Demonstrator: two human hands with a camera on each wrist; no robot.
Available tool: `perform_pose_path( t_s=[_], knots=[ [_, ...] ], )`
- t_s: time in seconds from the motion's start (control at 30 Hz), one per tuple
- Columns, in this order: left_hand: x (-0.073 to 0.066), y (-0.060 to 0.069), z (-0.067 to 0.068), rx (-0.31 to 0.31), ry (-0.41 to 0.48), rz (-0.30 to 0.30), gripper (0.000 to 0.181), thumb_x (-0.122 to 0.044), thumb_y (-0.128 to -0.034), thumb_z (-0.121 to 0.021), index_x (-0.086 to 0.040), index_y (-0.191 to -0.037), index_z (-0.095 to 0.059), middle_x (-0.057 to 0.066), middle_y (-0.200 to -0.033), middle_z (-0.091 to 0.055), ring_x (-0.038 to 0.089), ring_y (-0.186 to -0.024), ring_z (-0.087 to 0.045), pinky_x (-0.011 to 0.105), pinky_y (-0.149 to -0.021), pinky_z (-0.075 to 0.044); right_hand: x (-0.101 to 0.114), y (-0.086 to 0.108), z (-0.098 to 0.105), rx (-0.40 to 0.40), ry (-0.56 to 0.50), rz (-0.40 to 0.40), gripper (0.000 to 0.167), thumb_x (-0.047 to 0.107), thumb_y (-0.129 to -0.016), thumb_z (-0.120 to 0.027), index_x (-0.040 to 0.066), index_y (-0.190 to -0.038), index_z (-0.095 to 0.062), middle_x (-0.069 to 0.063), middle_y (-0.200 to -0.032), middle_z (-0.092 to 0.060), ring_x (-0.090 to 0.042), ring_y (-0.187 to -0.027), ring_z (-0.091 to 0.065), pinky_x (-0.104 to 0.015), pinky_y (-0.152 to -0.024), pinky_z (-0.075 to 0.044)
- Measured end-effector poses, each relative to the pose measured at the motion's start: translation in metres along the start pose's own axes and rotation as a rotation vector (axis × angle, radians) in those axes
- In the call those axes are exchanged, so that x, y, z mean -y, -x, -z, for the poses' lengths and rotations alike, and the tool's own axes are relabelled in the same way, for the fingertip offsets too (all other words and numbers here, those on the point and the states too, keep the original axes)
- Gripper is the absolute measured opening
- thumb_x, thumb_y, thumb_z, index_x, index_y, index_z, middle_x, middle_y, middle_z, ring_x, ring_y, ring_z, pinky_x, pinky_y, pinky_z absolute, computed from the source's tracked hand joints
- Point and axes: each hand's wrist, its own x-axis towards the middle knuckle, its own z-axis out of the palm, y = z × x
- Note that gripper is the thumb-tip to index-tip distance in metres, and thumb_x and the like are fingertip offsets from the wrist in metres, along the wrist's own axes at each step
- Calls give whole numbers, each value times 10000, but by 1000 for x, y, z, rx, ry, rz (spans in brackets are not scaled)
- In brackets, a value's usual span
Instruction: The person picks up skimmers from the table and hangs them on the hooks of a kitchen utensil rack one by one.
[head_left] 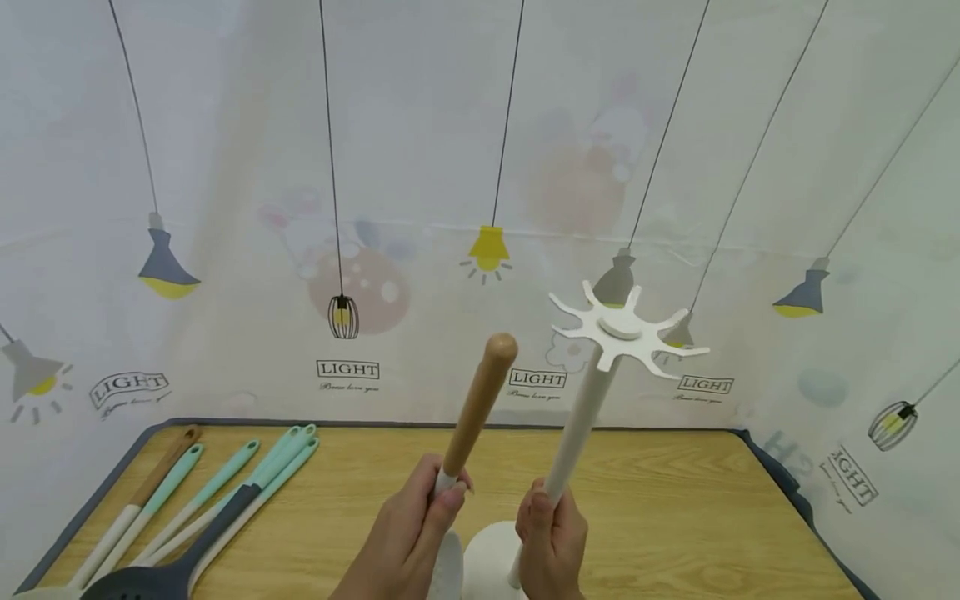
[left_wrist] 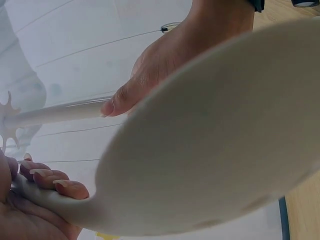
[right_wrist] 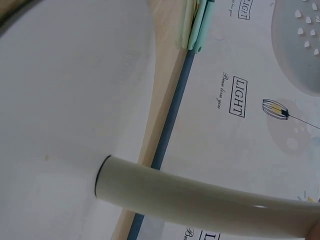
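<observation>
The head view's lower edge crops the tabletop [head_left: 697, 500] and the white stand [head_left: 585, 427] at its round base [head_left: 487, 560] (whether the two touch, I cannot tell). Overlapping utensils [head_left: 216, 532] lie at left, heads mostly cut off. Raised beside the stand, the perforated spoon [head_left: 478, 407] sits in the left hand's curled grip [head_left: 408, 525]; its bowl, partly hidden, blocks much of the left wrist view. The right hand [head_left: 553, 537] wraps its grip round the stand.
</observation>
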Motion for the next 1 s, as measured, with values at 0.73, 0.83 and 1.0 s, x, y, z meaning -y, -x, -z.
perform_pose_path(
  t_s=[0.73, 0.83, 1.0],
  knots=[
    [-6, -10, 6, 14, 75, 151, 89, -83, -1082, -437, -110, -1076, -521, -51, -801, -426, 35, -743, -458, 231, -614, -443, -13, -5, -9, 7, -61, 39, 226, -41, -1060, -390, -120, -861, -462, -100, -573, -353, -142, -424, -334, -142, -361, -320],
    [-8, -13, 7, 17, 81, 181, 85, -115, -1087, -441, -118, -1079, -525, -36, -799, -426, 54, -742, -461, 244, -613, -439, -14, -6, -10, 9, -71, 42, 226, -48, -1059, -386, -134, -860, -452, -103, -569, -350, -148, -423, -334, -145, -359, -318],
    [-11, -16, 7, 18, 95, 219, 91, -159, -1093, -443, -129, -1083, -528, -27, -786, -420, 62, -721, -447, 244, -588, -427, -15, -8, -12, 2, -56, 34, 209, -77, -1046, -388, -115, -854, -464, -93, -568, -356, -132, -421, -340, -137, -363, -326]
  ],
)
